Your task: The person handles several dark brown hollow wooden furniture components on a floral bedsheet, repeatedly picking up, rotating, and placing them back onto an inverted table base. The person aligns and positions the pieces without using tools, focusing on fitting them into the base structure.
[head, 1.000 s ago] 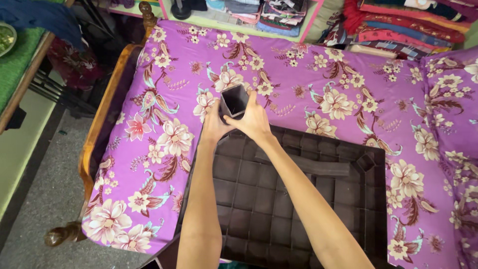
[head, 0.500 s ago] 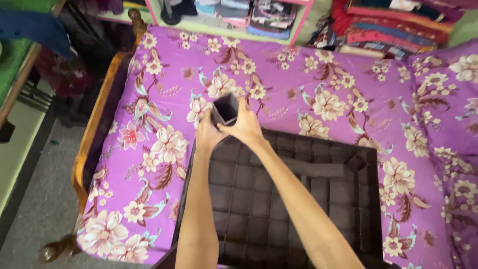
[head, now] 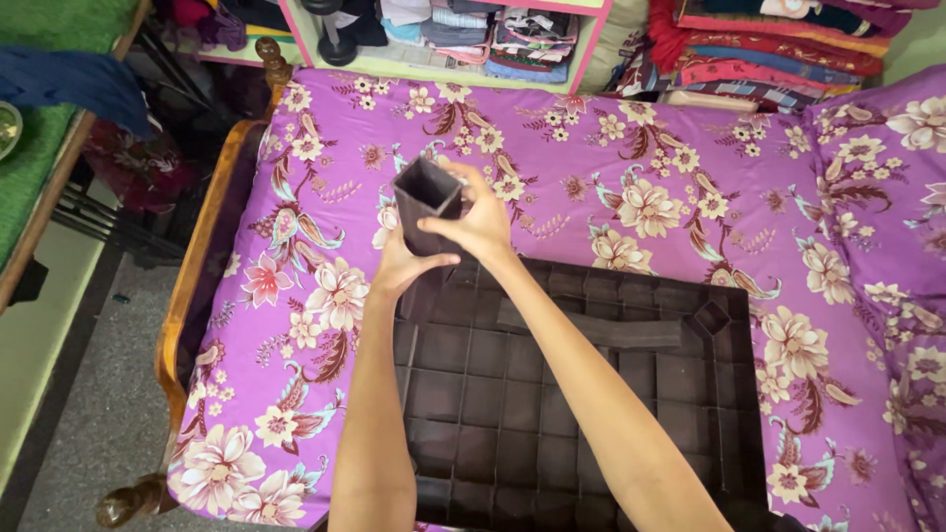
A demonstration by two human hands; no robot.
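We look down on one bed [head: 631, 128] covered in a purple sheet printed with pink and cream flowers, its wooden side rail [head: 202, 266] running down our left. Behind the bed stands one shelf unit [head: 463, 39] with folded clothes in its openings, and beside it, to the right, one stack of folded fabrics [head: 769, 49] in red and dark tones. One purple floral pillow [head: 887, 167] lies at the bed's right end.

On the sheet rests one large dark brown plastic panel [head: 552, 414], its ribbed grid side facing up; one square socket [head: 709, 317] shows at its far right corner.

We hold one dark hollow square tube [head: 427, 205], a leg-like piece, over the panel's far left corner, tilted with its open end up and away from us. Whether its lower end touches the panel we cannot tell, since our hands cover it.

Our two hands both grip it: the left hand [head: 402, 264] wraps its lower part from underneath, and the right hand [head: 483, 222] clasps its right side, fingers curled around the wall.
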